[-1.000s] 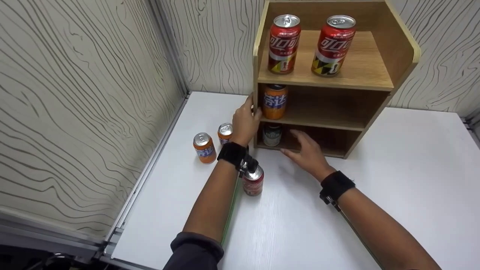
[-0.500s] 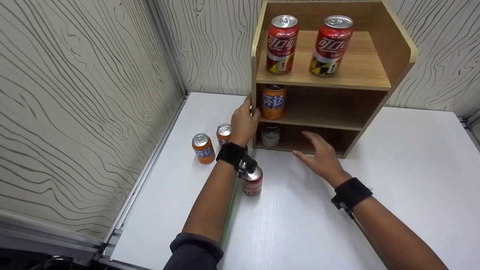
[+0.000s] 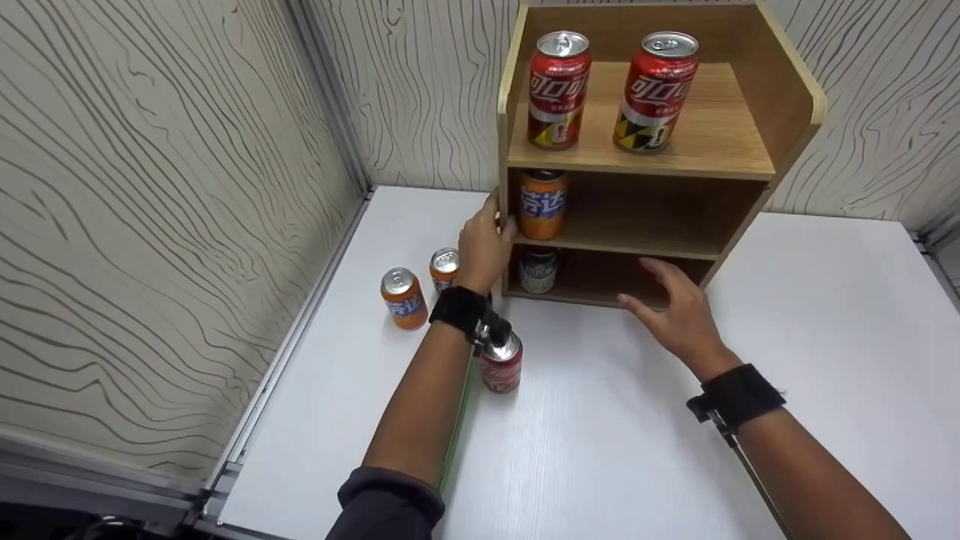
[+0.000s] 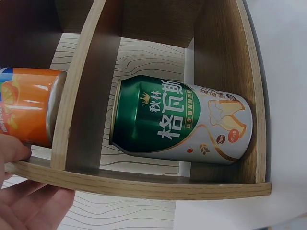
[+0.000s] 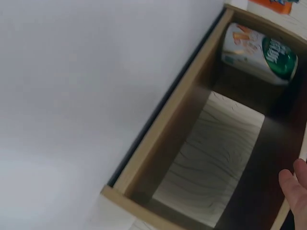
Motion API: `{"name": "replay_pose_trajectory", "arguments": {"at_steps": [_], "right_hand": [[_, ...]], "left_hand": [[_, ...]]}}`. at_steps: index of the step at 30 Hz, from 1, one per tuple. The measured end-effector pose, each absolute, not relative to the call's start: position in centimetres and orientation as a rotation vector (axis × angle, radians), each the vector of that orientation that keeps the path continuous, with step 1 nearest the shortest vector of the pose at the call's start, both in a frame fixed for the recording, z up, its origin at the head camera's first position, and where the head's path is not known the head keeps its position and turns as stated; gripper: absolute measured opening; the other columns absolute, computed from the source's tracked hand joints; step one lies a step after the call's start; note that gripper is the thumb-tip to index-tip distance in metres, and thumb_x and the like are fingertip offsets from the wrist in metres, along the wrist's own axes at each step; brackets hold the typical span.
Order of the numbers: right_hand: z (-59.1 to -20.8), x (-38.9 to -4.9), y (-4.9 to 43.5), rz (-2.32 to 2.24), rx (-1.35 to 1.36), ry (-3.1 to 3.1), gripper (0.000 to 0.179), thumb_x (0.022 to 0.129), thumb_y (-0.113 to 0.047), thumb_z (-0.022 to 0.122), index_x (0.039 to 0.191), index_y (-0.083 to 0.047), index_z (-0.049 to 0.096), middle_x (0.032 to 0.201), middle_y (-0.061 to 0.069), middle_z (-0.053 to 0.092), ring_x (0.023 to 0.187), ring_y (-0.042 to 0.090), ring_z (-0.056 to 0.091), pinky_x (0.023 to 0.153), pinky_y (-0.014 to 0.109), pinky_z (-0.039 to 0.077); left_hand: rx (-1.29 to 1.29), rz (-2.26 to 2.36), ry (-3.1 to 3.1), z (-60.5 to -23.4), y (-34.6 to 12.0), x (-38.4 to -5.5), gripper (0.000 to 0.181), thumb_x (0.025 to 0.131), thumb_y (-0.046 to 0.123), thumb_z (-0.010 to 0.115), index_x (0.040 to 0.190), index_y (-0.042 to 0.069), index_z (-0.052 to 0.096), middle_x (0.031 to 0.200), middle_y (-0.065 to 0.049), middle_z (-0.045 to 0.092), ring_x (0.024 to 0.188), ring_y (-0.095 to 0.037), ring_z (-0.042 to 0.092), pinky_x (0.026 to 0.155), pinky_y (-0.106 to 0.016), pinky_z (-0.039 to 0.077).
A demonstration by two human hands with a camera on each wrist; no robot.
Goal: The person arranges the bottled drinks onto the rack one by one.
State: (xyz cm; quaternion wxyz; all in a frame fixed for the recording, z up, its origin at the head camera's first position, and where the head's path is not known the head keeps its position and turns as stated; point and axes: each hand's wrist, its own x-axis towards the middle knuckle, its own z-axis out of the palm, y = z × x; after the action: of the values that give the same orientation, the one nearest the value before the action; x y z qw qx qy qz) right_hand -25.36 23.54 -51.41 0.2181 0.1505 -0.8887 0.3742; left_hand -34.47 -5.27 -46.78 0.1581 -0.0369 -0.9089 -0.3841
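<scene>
My left hand grips the left side panel of a wooden shelf unit, thumb on the inner side and fingers outside, as the left wrist view shows. Near that thumb an orange soda can stands on the middle level. Below it, a green and silver drink can with Chinese lettering stands in the left corner of the bottom level. In front of the bottom level's right part, my right hand is held with thumb and fingers spread, holding nothing. Its fingertips overlap the shelf edge in the right wrist view.
Two red cola cans, one left and one right, stand on the top level. Left of my left forearm, two orange cans, a nearer and a farther, stand on the white table. Another red can stands beside that wrist.
My right hand has moved right along the front of the bottom level, away from the green and silver can. My left hand keeps its grip on the side panel.
</scene>
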Motion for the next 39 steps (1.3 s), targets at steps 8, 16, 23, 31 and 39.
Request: {"name": "replay_pose_trajectory", "arguments": {"at_steps": [8,16,23,31,39], "right_hand": [[-50.7,-25.3,25.3,0.999,0.431,-2.319,0.062,0.081,-0.004,0.088,0.136,0.009,0.06,0.132,0.027,0.068,0.121,0.044,0.066,0.106,-0.005,0.031],[-49.5,-25.5,27.4,1.036,0.334,-2.179,0.056,0.08,0.001,0.088,0.132,0.005,0.066,0.127,0.024,0.071,0.123,0.002,0.065,0.105,0.001,0.04],[-48.9,-25.9,29.2,1.163,0.156,-2.092,0.055,0.084,0.003,0.084,0.135,0.007,0.063,0.13,0.019,0.07,0.123,-0.012,0.058,0.106,0.009,0.047],[-49.1,-26.5,30.8,1.312,-0.095,-2.097,0.059,0.088,0.0,0.081,0.143,0.0,0.058,0.129,-0.018,0.059,0.125,0.001,0.062,0.109,0.021,0.052],[-50.9,-27.4,31.6,1.418,-0.218,-2.174,0.063,0.091,-0.006,0.079,0.148,-0.004,0.052,0.147,0.011,0.059,0.136,0.016,0.062,0.113,0.028,0.052]], "left_hand": [[-0.096,-1.12,-2.596,-46.8,-5.5,-34.3,0.053,0.106,0.018,0.06,0.156,0.008,0.048,0.141,-0.017,0.068,0.123,-0.03,0.072,0.1,-0.042,0.061],[-0.12,-1.097,-2.577,-46.9,-5.6,-34.3,0.053,0.105,0.018,0.061,0.155,0.009,0.05,0.137,-0.017,0.071,0.121,-0.03,0.073,0.099,-0.042,0.061],[-0.122,-1.098,-2.571,-46.9,-5.5,-34.4,0.053,0.105,0.017,0.061,0.155,0.008,0.05,0.137,-0.017,0.071,0.12,-0.03,0.073,0.098,-0.042,0.062],[-0.11,-1.119,-2.579,-46.9,-5.3,-34.4,0.052,0.106,0.018,0.06,0.156,0.008,0.049,0.139,-0.017,0.07,0.122,-0.029,0.073,0.098,-0.041,0.062],[-0.103,-1.12,-2.587,-46.8,-5.2,-34.5,0.051,0.106,0.018,0.061,0.155,0.008,0.05,0.14,-0.016,0.07,0.122,-0.029,0.073,0.098,-0.04,0.062]]}}
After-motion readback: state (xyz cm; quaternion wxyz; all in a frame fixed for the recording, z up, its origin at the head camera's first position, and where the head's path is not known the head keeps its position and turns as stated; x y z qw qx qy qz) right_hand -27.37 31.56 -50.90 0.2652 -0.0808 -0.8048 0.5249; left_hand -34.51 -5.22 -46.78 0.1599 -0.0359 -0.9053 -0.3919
